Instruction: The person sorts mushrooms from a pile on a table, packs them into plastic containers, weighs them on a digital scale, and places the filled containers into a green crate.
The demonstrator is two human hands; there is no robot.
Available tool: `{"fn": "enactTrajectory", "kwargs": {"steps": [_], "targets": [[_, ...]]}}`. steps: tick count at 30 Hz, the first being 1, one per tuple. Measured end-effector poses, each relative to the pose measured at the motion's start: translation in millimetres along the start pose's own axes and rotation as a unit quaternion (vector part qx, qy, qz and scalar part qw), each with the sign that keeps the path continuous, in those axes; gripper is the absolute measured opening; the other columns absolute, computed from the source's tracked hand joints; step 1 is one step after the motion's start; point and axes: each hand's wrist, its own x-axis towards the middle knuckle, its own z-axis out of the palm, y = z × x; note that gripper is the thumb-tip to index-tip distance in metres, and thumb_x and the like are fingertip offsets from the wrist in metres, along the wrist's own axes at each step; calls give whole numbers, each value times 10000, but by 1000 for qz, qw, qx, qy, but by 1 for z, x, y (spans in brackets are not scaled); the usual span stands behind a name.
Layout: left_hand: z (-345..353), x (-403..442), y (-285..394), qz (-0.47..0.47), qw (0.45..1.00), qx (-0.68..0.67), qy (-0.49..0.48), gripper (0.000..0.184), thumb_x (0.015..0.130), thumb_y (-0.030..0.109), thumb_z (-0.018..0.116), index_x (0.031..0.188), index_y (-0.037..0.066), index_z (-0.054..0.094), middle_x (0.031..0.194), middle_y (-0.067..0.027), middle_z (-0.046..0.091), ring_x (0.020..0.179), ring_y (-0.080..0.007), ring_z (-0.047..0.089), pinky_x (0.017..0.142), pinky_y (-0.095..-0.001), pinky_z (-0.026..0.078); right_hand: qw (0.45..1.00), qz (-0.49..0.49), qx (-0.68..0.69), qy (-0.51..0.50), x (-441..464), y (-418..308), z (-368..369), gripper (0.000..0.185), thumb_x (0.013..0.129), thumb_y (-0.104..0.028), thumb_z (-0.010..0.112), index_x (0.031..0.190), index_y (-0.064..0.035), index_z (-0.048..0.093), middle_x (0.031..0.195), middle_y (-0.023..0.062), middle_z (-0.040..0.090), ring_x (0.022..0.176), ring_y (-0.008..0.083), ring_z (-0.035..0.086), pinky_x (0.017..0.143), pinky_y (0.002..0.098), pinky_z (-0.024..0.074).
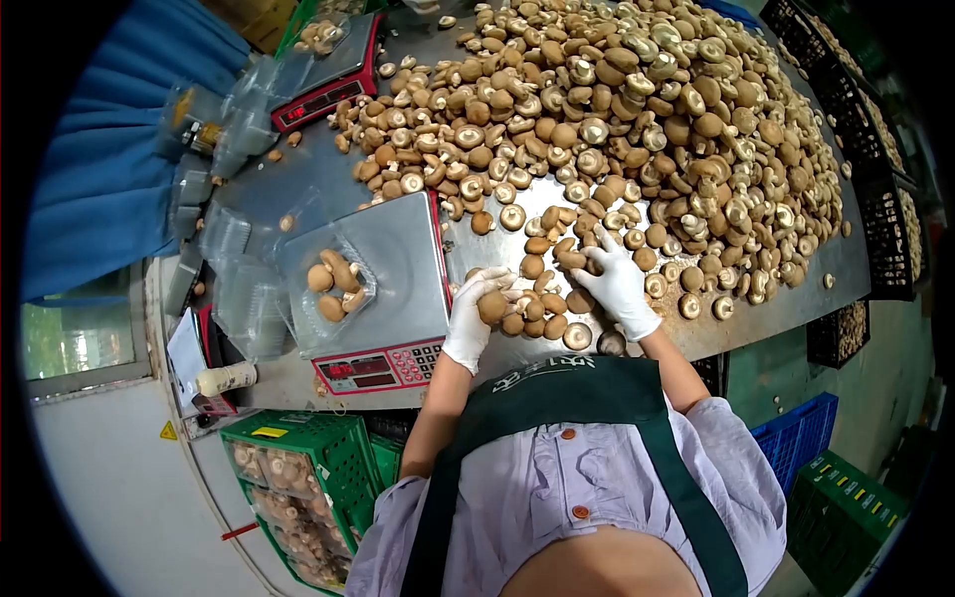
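My left hand [474, 320], in a white glove, is closed around a brown-capped shiitake mushroom [491, 307] at the front of the metal table. More mushrooms lie against its fingertips. To the right, my gloved right hand [619, 287] reaches into the loose mushrooms, with its thumb and fingers closed about a brown cap [571, 260]. Between the hands lies a small cluster of mushrooms [534, 310]. Left of my left hand, a clear plastic tray [355, 255] with several mushrooms rests on a red-edged digital scale [410, 224].
A large mushroom heap [637, 109] covers the table's back and right. Stacked clear trays [249, 308] and a white bottle [227, 378] stand at the left. Another scale [323, 95] is farther back. Black crates [880, 234] line the right edge; a green crate [343, 453] stands below left.
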Motion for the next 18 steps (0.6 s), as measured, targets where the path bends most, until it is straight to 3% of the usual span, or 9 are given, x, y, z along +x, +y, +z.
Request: {"fn": "enactTrajectory", "kwargs": {"steps": [2, 5, 6, 9, 10, 11, 13, 15, 18], "targets": [[-3, -3, -6, -18, 997, -48, -54, 342, 874, 166, 463, 1182, 32, 529, 1124, -126, 609, 965, -252, 621, 699, -323, 544, 983, 44, 176, -37, -2, 18, -3, 443, 769, -281, 738, 1082, 18, 646, 1342, 170, 508, 1166, 298, 548, 882, 353, 493], [5, -2, -14, -53, 982, -102, -153, 569, 846, 195, 465, 1378, 24, 354, 1336, -198, 466, 1151, -349, 530, 767, -371, 556, 856, 184, 455, -161, -7, -3, -36, 370, 851, -187, 680, 1152, 20, 620, 1065, 79, 661, 892, 107, 615, 769, 245, 501], [14, -5, -14, -82, 963, -157, -205, 617, 834, 210, 474, 1402, 26, 318, 1361, -204, 435, 1181, -367, 506, 784, -392, 560, 850, 189, 462, -169, -10, -9, -44, 348, 866, -162, 663, 1166, 8, 617, 955, 14, 663, 798, 51, 581, 702, 193, 484], [25, 0, -29, -122, 922, -229, -287, 709, 868, 364, 496, 1439, 27, 246, 1421, -208, 351, 1234, -400, 455, 797, -426, 572, 873, 129, 453, -126, -19, -20, -42, 367, 860, -179, 674, 1195, -45, 606, 991, 24, 654, 751, 45, 570, 647, 184, 474], [25, 1, -35, -150, 915, -242, -284, 743, 875, 452, 487, 1440, 33, 248, 1409, -201, 370, 1231, -394, 460, 794, -433, 572, 890, 158, 395, -164, -20, -30, -50, 389, 850, -192, 685, 1200, -49, 594, 1127, 88, 631, 934, 111, 598, 778, 236, 492], [23, 3, -43, -170, 913, -254, -271, 789, 866, 555, 468, 1431, 40, 273, 1389, -192, 400, 1213, -380, 480, 807, -455, 563, 923, 3, 372, -98, -22, -24, -35, 417, 808, -195, 712, 1177, -43, 595, 1276, 154, 557, 1166, 219, 535, 947, 326, 443], [27, 5, -46, -233, 876, -342, -247, 804, 860, 655, 442, 1387, 52, 367, 1337, -178, 470, 1167, -343, 529, 837, -502, 538, 939, -70, 311, -130, -24, -41, -38, 440, 766, -188, 723, 1164, -55, 589, 1377, 185, 464, 1301, 292, 420, 1051, 376, 351], [15, 11, -46, -180, 916, -221, -282, 781, 863, 668, 413, 1356, 61, 416, 1317, -171, 494, 1154, -311, 547, 847, -500, 531, 935, -41, 298, -189, -26, -51, -46, 469, 763, -153, 697, 1205, -76, 558, 1404, 173, 434, 1322, 293, 393, 1069, 374, 332], [13, 11, -47, -184, 921, -241, -244, 696, 891, 606, 406, 1338, 73, 428, 1286, -159, 510, 1126, -308, 561, 837, -452, 540, 878, -26, 461, -127, -24, -38, -43, 440, 831, -141, 663, 1240, -46, 534, 1402, 151, 439, 1315, 255, 395, 1075, 364, 336]]}}
